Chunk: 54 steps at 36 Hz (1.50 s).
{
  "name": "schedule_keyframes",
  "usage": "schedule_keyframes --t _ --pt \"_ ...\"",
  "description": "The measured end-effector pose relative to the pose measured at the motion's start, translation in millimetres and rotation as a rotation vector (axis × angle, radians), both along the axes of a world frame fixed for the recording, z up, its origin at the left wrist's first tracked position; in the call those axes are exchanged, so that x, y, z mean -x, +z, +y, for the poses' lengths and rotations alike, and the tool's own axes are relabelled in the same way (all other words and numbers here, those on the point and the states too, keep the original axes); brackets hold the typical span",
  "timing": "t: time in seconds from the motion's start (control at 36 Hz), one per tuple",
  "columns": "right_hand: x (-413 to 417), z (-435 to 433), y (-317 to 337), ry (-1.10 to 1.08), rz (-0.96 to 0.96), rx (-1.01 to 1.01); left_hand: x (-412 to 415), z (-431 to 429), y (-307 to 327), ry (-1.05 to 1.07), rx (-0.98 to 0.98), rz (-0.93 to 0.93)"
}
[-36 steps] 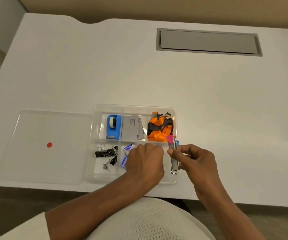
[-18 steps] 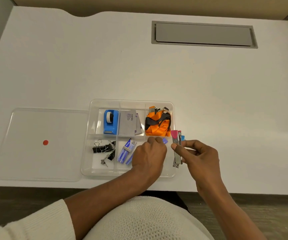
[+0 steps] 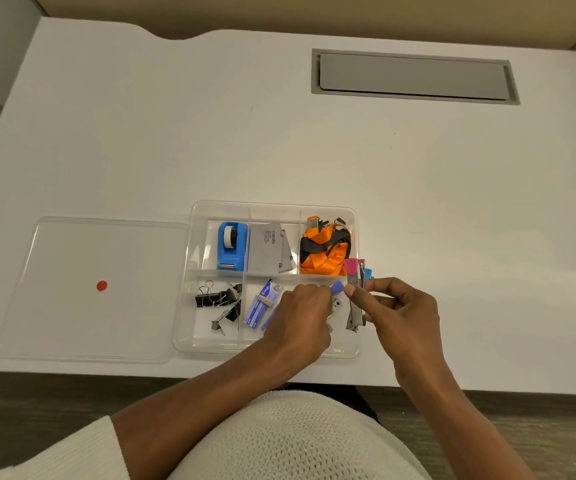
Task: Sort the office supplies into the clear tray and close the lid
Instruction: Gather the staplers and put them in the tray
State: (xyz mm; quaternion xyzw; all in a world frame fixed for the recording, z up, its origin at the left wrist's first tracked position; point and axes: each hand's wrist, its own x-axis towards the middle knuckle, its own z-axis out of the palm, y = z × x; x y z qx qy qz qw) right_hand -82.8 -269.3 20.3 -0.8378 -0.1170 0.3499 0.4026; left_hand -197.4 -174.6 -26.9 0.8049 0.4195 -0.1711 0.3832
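The clear tray (image 3: 272,206) sits near the desk's front edge with its lid (image 3: 82,323) lying flat to the left. Its compartments hold a blue tape dispenser (image 3: 232,245), a grey card pack (image 3: 266,249), an orange lanyard (image 3: 326,251), black binder clips (image 3: 217,299) and blue staple boxes (image 3: 262,304). My right hand (image 3: 401,313) pinches a pink-ended metal stapler (image 3: 356,296) over the front right compartment. My left hand (image 3: 300,317) is closed on a small blue-and-metal item (image 3: 337,289) right beside it.
A grey cable hatch (image 3: 414,76) is set into the white desk (image 3: 279,140) at the back right. The lid carries a red dot (image 3: 102,285). The desk's front edge runs just below the tray.
Both hands have stayed over the front right compartment. My left hand shifted slightly right, uncovering the staple boxes, and a small blue piece now shows at its fingertips.
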Motion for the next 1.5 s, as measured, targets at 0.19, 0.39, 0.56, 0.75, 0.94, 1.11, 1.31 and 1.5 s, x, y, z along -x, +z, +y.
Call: schedule_keyframes --t 0.19,0.39,0.56,0.75,0.94,1.11,1.31,1.5 --pt "9 3 0 0.158 -0.157 0.083 37 22 32 0.162 -0.175 -0.205" --pt "32 5 -4 0.397 -0.443 0.223 97 70 41 0.444 -0.578 -0.161" --pt "55 13 -11 0.536 -0.522 0.374 128 97 33 0.459 -0.642 -0.028" --pt "70 21 -16 0.62 -0.609 0.499 138 110 26 0.513 -0.57 0.019" --pt "76 23 -9 0.628 -0.639 0.556 141 113 18 0.509 -0.544 0.012" --pt "66 27 -13 0.633 -0.747 0.689 141 115 13 0.481 -0.554 0.009" --pt "56 31 -15 0.611 -0.766 0.607 141 115 10 0.48 -0.546 0.007" --pt "61 27 -22 0.672 -0.716 0.437 143 116 9 0.473 -0.546 0.006"
